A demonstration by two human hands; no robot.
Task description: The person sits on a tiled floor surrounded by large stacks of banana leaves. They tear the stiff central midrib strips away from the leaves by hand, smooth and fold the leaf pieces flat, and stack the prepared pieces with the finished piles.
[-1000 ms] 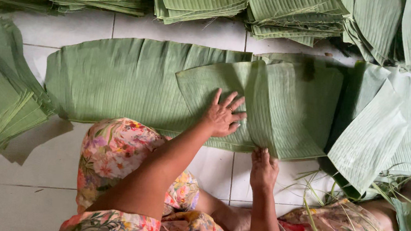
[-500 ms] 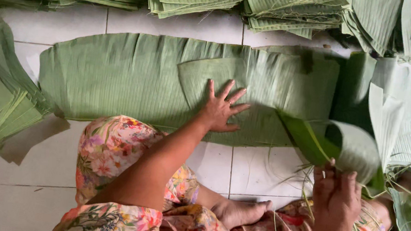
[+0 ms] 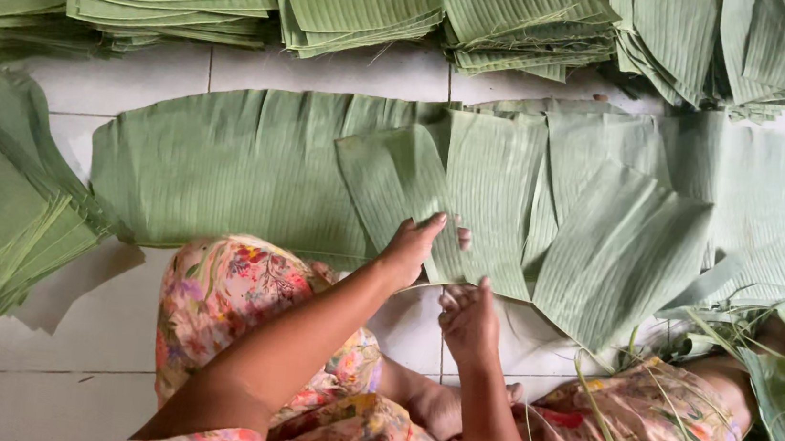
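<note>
i see my left hand (image 3: 412,247) pinching the near edge of a cut rectangular green banana leaf piece (image 3: 433,200), thumb under and fingers (image 3: 437,221) on top. my right hand (image 3: 469,320) sits just beside it at the same edge, fingers curled loosely; i cannot tell if they grip. the piece lies on a long green banana leaf (image 3: 244,168) spread over the white tiled floor (image 3: 63,352). stacks of folded green leaves (image 3: 356,1) line the far side.
</note>
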